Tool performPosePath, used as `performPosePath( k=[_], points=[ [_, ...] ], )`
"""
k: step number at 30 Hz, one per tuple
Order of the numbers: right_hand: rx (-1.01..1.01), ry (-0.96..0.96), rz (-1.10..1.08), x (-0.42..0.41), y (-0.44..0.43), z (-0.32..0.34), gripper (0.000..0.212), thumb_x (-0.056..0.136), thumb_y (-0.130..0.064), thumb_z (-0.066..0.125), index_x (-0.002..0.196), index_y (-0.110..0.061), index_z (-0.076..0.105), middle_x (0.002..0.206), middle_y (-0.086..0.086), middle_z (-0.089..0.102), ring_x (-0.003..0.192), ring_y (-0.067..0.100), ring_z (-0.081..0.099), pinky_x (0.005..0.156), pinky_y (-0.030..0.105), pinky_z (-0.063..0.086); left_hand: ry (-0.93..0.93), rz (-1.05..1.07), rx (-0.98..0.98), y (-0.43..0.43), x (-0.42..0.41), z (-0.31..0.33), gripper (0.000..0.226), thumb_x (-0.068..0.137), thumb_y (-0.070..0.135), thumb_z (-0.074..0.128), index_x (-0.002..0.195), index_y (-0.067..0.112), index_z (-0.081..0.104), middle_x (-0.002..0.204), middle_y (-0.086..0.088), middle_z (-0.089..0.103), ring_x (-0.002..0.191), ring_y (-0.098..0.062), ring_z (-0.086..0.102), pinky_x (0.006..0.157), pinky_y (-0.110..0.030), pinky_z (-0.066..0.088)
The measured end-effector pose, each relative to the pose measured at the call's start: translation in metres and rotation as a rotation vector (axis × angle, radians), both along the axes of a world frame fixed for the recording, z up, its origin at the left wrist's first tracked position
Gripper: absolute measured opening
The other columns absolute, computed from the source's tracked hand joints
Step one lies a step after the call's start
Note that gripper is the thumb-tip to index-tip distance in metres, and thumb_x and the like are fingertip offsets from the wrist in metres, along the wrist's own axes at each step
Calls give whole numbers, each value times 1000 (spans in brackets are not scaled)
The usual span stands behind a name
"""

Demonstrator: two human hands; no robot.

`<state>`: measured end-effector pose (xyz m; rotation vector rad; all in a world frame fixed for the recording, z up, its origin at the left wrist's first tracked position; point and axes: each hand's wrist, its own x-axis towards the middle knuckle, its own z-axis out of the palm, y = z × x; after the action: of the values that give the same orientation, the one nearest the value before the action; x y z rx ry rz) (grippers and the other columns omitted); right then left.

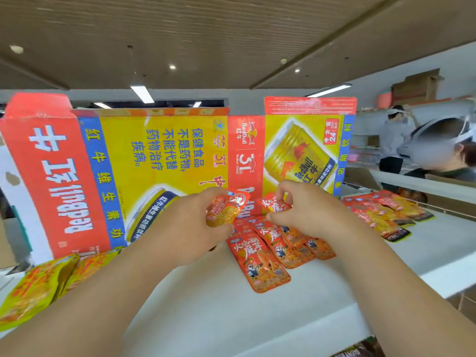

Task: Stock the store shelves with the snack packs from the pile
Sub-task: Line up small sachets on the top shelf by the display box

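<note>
A flattened drinks carton [159, 155] stands upright along the back of the white shelf [219, 318]. On the shelf lie three groups of snack packs: yellow packs [33, 287] at the left edge, a fanned row of red packs [260, 264] in the middle, and more packs [386, 217] off to the right. Both hands work just above the back end of the middle row. The left hand [180, 228] has its fingers [212, 194] curled round an orange pack [224, 210]; the right hand [309, 215] pinches a small red pack [274, 204] between thumb and fingertips. This looks like the placing step. Next, each pack likely needs laying down overlapped on the row, matching its slant, before letting go.
</note>
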<state>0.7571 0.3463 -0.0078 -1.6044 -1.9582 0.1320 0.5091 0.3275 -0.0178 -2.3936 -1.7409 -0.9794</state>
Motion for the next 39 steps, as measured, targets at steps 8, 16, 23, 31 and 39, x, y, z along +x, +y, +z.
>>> performPosePath(
  k=[8,16,23,31,39],
  points=[
    [-152,-192,-13,4,-10,0,40,74,-56,77,90,-26,56,95,-5,62,84,17,61,73,33,50,-94,-6,-53,1,-7,2,57,81,55,73,132,55,47,107,22,61,78,1,62,64,-18,43],
    [-187,-342,-10,-4,-12,-4,43,76,-60,74,93,-27,53,88,-6,57,73,11,52,59,31,37,-97,-37,-86,-5,0,1,56,81,56,73,130,58,47,97,30,57,76,16,58,53,-6,39],
    [-214,-396,18,-6,-10,-6,45,79,-62,72,88,-25,47,84,-6,52,71,11,48,58,31,34,-69,-41,-134,-9,4,-1,57,79,59,73,129,61,45,109,24,59,81,4,62,67,-19,48],
    [-182,-318,3,-2,-8,-5,44,80,-63,71,85,-23,53,85,-3,57,73,14,52,61,31,38,-60,-41,-146,-10,5,-1,59,78,62,71,130,62,43,115,22,58,89,0,62,71,-22,48],
    [139,-53,323,-20,-21,-1,13,94,-30,62,83,-28,70,66,-32,55,59,-5,52,50,16,31,-77,-29,-85,-10,9,-4,59,77,65,69,129,61,44,109,20,61,82,1,61,69,-24,49]
  ],
)
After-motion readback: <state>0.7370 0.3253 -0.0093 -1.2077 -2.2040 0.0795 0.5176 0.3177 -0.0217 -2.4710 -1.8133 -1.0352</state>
